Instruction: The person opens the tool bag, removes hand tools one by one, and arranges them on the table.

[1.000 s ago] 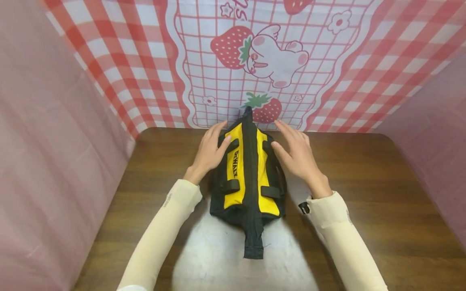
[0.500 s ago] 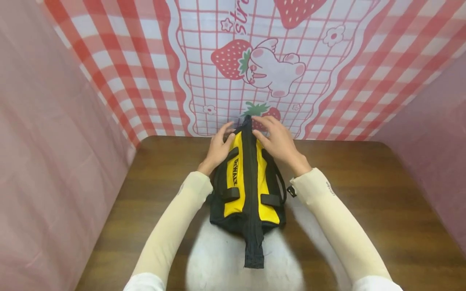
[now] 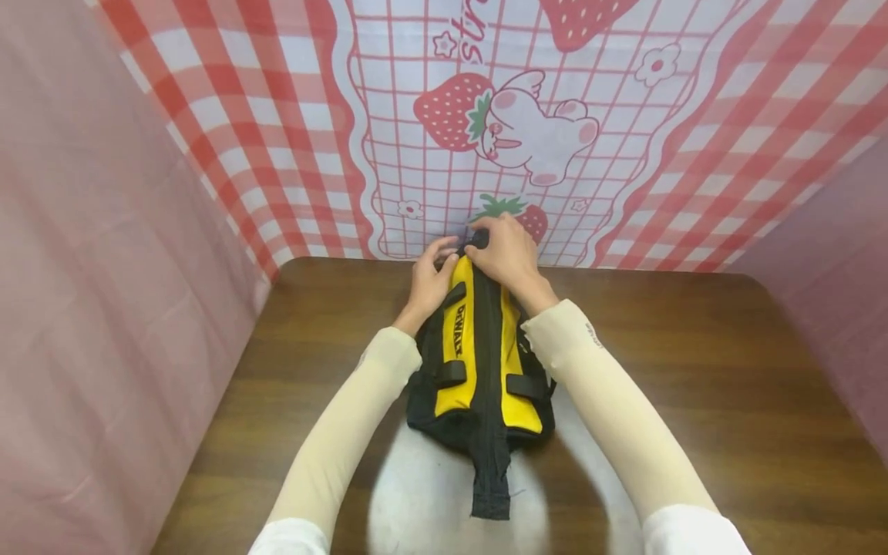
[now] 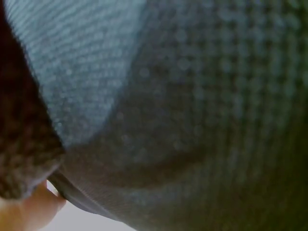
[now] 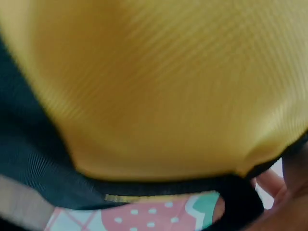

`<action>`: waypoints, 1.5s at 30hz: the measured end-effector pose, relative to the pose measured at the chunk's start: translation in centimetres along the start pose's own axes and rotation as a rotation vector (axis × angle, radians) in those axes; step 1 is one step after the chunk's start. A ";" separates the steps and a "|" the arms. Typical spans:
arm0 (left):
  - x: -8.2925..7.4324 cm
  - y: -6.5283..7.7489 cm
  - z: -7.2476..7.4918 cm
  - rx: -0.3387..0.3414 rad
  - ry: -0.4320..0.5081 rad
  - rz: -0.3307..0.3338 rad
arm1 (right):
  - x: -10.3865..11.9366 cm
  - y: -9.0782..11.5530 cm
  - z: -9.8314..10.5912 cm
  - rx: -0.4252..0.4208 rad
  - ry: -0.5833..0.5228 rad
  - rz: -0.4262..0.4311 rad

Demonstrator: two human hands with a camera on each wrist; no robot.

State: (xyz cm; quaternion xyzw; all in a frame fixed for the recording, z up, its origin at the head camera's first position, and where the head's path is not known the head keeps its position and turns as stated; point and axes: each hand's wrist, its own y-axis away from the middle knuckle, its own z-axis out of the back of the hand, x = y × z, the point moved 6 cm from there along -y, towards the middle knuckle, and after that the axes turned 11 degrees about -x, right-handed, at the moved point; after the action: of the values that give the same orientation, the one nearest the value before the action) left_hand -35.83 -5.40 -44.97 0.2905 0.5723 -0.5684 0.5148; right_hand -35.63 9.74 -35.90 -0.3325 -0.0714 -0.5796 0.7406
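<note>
A black and yellow DEWALT tool bag (image 3: 455,385) lies lengthwise on the table in the head view, its zip strip (image 3: 489,370) running along the top. My right hand (image 3: 512,250) pinches the far end of that strip. My left hand (image 3: 432,281) holds the bag's far left corner, thumb on the near side and fingers partly hidden behind. Close black fabric (image 4: 192,96) fills the left wrist view, with fingertips (image 4: 36,211) at lower left. In the right wrist view a yellow panel (image 5: 168,96) fills most of the picture; fingers (image 5: 284,202) meet a black fabric end at lower right.
Under the bag is a brown wooden table (image 3: 694,385), with a pale patch (image 3: 409,493) near its front. A red and white strawberry-print cloth (image 3: 430,169) hangs directly behind the bag. Pink curtains (image 3: 139,270) stand on both sides.
My right hand has moved left and inward from beside the bag to the zip strip's far end and now pinches it. The left hand has come in to the bag's far corner.
</note>
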 end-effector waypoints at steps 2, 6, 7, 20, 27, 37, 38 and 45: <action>-0.1 -0.1 0.0 -0.014 0.008 0.009 | 0.1 -0.2 -0.1 -0.014 0.014 -0.025; -0.2 -0.2 0.1 -0.028 0.007 0.022 | -0.1 -0.2 -0.1 -0.047 -0.009 -0.040; -0.2 -0.2 0.1 -0.031 0.008 0.025 | -0.1 -0.1 -0.1 -0.059 -0.021 -0.032; -0.1 -0.3 0.1 -0.040 0.010 0.025 | -1.2 0.0 0.0 -0.183 -0.205 0.026; 0.0 -0.3 0.2 -0.050 0.021 0.028 | -2.3 0.0 0.2 -0.210 -0.335 -0.041; -0.1 -0.4 0.3 -0.081 -0.003 -0.020 | -3.4 0.3 0.6 -0.206 -0.504 -0.141; -0.1 -0.4 0.3 -0.082 -0.005 -0.029 | -3.4 0.3 0.7 -0.207 -0.511 -0.140; 2.3 -1.3 0.2 -0.112 0.027 -0.060 | -3.5 0.6 0.8 -0.214 -0.528 -0.066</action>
State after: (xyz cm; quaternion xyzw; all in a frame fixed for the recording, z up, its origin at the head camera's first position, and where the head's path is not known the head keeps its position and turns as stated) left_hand -37.66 -6.40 -46.57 0.2518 0.6186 -0.5466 0.5051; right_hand -36.00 13.15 -37.25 -0.5456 -0.2108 -0.5010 0.6379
